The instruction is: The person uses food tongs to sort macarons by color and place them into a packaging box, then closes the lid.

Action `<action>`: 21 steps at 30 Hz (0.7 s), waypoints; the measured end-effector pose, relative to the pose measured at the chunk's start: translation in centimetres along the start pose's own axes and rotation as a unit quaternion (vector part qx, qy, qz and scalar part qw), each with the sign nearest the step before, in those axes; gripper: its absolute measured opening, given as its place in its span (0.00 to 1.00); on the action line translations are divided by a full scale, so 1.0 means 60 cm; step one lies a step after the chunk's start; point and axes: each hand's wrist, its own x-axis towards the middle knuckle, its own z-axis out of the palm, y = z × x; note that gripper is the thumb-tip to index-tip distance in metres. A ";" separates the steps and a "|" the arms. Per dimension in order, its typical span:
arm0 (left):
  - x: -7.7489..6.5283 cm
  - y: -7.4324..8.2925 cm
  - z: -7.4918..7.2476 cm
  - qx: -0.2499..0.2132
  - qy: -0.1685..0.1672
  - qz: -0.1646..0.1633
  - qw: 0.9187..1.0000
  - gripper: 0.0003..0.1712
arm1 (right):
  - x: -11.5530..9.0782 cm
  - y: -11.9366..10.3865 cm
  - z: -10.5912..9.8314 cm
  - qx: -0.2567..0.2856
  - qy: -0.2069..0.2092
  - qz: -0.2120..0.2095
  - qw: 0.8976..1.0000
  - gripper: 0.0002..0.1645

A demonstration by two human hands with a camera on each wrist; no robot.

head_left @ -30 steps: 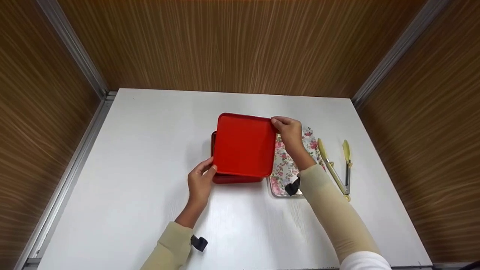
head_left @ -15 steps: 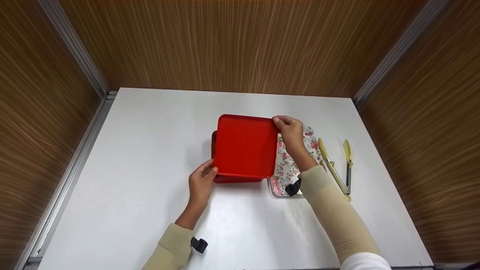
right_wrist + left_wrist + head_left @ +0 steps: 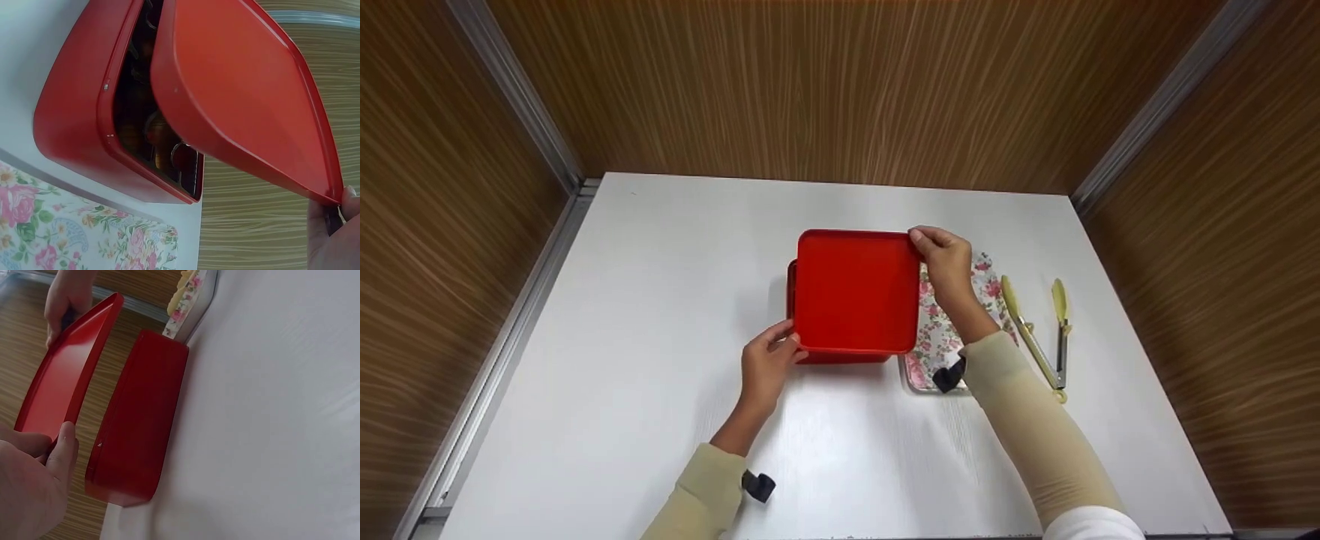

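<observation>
Both hands hold a red square lid [image 3: 856, 292] above a red box [image 3: 844, 358]. My left hand [image 3: 767, 367] pinches the lid's near left corner. At the far right corner, my right hand [image 3: 947, 266] grips its rim between thumb and fingers. From the left wrist view, a gap shows between the lid and the box [image 3: 138, 422]. The right wrist view looks into the open box [image 3: 79, 107], where dark, partly shiny rounded contents [image 3: 163, 149] lie in shadow; their kind is unclear. The lid hides most of the box from the head view.
A flower-patterned tray [image 3: 937, 337] lies right of the box, partly under my right forearm. Farther right are yellow-tipped metal tongs [image 3: 1060, 349], spread apart on the white table [image 3: 660, 300]. Wood-grain panels [image 3: 840, 90] enclose the back and sides.
The lid has turned slightly and now sits squarer over the box, its right side shifted a little rightward with my right hand. Both hands keep their hold on it.
</observation>
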 end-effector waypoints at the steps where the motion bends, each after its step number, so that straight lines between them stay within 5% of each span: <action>1: 0.001 0.001 0.000 0.001 0.000 -0.001 1.000 0.22 | 0.000 0.000 0.000 0.001 0.002 -0.001 1.000 0.16; 21: 0.042 0.021 0.001 -0.081 -0.026 -0.028 0.996 0.19 | -0.015 -0.008 -0.019 0.080 -0.015 -0.009 0.997 0.21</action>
